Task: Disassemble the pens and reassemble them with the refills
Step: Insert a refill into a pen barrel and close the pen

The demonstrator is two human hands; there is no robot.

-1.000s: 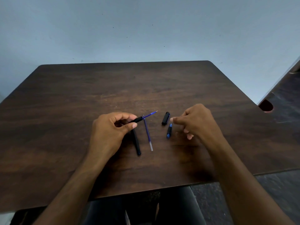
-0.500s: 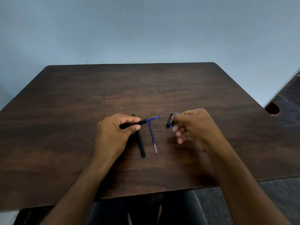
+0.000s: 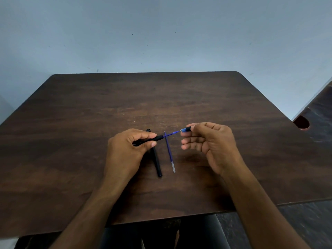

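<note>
Blue-tipped nosepiece [image 3: 185, 130], pinched in the right hand [image 3: 210, 144], should be threaded straight over the refill [image 3: 171, 134] protruding from the left hand [image 3: 129, 150]'s gripped barrel [image 3: 158, 137].

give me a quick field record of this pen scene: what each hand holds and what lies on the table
left hand: grips black pen barrel, blue refill sticking out
right hand: pinches small black and blue tip piece at the refill's end
on dark wooden table: second black barrel; loose blue refill with clear end
stage: tip piece not yet on barrel
</note>
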